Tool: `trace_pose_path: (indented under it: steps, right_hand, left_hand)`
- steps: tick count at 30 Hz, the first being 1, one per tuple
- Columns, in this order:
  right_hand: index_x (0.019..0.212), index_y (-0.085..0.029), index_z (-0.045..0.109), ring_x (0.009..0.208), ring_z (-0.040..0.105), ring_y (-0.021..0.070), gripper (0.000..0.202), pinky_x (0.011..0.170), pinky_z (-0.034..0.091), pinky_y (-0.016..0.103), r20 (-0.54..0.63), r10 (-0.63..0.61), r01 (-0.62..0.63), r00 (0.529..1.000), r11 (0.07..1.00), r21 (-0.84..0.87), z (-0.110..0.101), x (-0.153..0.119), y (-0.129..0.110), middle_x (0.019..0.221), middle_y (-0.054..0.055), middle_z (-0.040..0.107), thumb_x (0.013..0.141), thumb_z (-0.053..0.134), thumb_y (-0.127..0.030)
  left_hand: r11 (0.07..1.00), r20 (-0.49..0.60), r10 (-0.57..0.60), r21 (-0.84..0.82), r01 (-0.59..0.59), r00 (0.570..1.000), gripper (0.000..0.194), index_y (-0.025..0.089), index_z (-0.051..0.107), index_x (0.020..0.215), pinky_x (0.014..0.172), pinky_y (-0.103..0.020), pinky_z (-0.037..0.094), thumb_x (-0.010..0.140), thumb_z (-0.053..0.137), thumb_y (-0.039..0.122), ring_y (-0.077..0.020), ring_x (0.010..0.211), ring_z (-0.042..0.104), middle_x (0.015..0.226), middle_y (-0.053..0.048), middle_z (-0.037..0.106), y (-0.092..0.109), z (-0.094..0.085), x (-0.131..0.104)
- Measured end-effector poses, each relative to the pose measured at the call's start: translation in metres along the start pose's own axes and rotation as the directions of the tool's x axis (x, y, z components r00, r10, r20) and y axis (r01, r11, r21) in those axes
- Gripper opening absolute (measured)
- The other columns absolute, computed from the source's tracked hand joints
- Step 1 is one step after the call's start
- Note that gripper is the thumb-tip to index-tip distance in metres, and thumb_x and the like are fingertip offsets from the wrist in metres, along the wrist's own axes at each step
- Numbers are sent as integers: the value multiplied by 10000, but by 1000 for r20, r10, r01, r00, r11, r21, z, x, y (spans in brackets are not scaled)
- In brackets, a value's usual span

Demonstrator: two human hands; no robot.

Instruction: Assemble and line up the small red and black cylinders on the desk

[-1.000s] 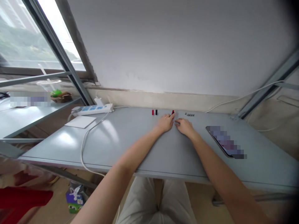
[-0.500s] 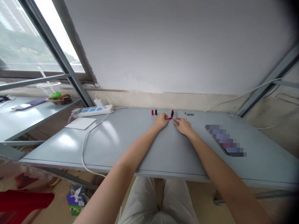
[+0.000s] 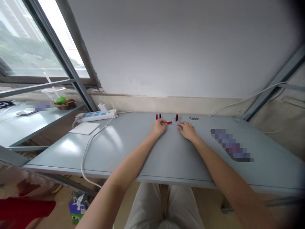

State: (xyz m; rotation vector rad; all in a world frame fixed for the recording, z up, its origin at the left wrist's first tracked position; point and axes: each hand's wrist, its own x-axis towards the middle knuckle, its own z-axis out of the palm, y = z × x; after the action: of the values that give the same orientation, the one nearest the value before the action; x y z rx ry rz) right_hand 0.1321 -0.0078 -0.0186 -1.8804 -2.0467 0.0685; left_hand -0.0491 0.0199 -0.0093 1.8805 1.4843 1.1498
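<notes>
Pinched in my left hand (image 3: 159,126) is a small red stick-like piece (image 3: 169,122), which points to the right just above the grey table. Behind that hand a red cylinder (image 3: 156,116) and a black cylinder (image 3: 160,116) stand side by side. My right hand (image 3: 187,129) rests on the table with its fingers bent and close together; what they hold, if anything, is too small to make out. Between the hands, farther back, is a red and black piece (image 3: 176,117). Several small dark pieces (image 3: 194,118) lie in a row behind my right hand.
A phone with a blurred screen (image 3: 230,144) lies at the right. On the left are a white power strip (image 3: 97,115), a white flat square (image 3: 85,128) and a white cable (image 3: 86,149) crossing the table edge. A wall (image 3: 166,57) rises behind.
My left hand has moved left with the red piece, away from the red and black piece and my right hand. My right hand has hardly moved. The view has shifted slightly.
</notes>
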Motion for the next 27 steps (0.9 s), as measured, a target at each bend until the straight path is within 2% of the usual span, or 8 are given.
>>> trace_pose_path:
  steps: [4,6,8,14,22,25,27]
  right_hand:
    - [970,-190,595,965,534,223,231,828,401,365,-180,-26,64,983,976,206,0,5,-6,1001,106,598,851,418,-280]
    - [953,-178,558,876,558,202,216,785,417,337,-269,26,70,963,937,343,1,8,-5,925,100,605,845,391,-261]
    - [929,-180,529,803,570,189,194,755,427,326,-297,98,52,950,887,458,3,12,-2,854,85,608,837,380,-265]
    - [818,-200,478,671,563,161,160,650,440,296,-197,155,23,968,727,686,9,17,4,715,36,584,811,408,-344]
    - [768,-202,490,582,527,131,193,580,443,275,-95,225,-52,970,569,821,4,15,1,662,16,562,761,495,-394]
    - [769,-204,491,564,517,127,231,565,437,274,-67,226,-68,972,539,839,3,15,2,663,16,562,750,507,-434]
    - [766,-208,490,560,512,127,262,561,434,276,-80,206,-49,975,554,831,3,16,3,667,18,565,745,507,-468]
  left_hand:
    - [998,0,-24,-58,24,1000,96,142,656,784,704,-293,456,718,594,174,-138,678,550,706,-50,628,-2,-5,-8]
    - [997,8,-29,-67,29,1000,101,139,658,791,705,-288,455,720,595,173,-132,677,546,710,-51,630,0,-5,-8]
    - [996,18,-30,-86,32,999,100,136,657,788,694,-280,454,715,597,169,-127,670,541,714,-49,631,2,-5,-8]
    - [986,11,-37,-160,38,999,101,126,659,775,668,-263,446,698,605,164,-114,633,526,671,-33,610,3,-4,-8]
    - [970,14,-63,-235,65,998,86,152,656,765,629,-237,436,689,624,176,-99,608,507,647,-12,595,1,-5,-5]
    - [966,26,-68,-246,72,997,92,151,658,776,623,-233,436,695,621,176,-93,598,504,646,-10,598,0,-6,-5]
    - [968,31,-73,-239,79,997,92,153,660,777,629,-236,442,695,624,174,-97,607,512,648,-12,603,1,-6,-5]
